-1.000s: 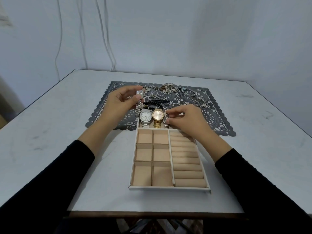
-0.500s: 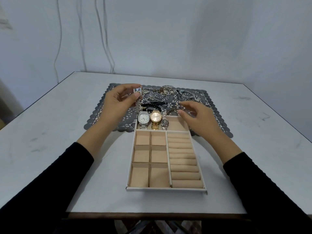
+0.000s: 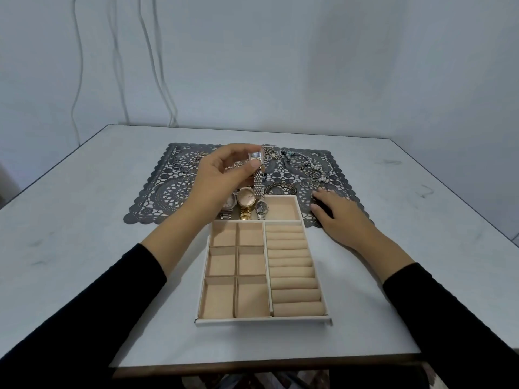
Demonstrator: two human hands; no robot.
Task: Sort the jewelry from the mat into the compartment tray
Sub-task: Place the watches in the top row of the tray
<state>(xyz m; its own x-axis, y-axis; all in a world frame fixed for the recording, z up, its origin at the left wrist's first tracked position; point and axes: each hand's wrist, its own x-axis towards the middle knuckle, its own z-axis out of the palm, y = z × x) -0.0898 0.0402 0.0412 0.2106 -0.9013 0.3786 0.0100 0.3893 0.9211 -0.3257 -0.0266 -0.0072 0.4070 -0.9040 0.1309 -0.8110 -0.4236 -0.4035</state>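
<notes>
My left hand (image 3: 222, 178) pinches a silver watch (image 3: 257, 169) by its square face, its band hanging down above the far end of the beige compartment tray (image 3: 264, 320). Three watches lie in the tray's far long compartment: a silver one (image 3: 228, 205), a gold one (image 3: 246, 202) and a small dark-faced one (image 3: 261, 207). My right hand (image 3: 335, 213) rests with relaxed fingers on the dark lace mat (image 3: 157, 192), right of the tray. Bracelets, rings and chains (image 3: 309, 169) are scattered over the mat's far side, and a bangle (image 3: 280, 188) lies just behind the tray.
The tray has several square compartments on the left and ring rolls (image 3: 292, 265) on the right. The white table (image 3: 84, 220) spreads wide on both sides, its front edge close to me. A wall with hanging cables (image 3: 157, 66) stands behind.
My right hand left the small watch in the tray and moved right onto the mat. My left hand carried the silver watch rightwards, over the tray's far end.
</notes>
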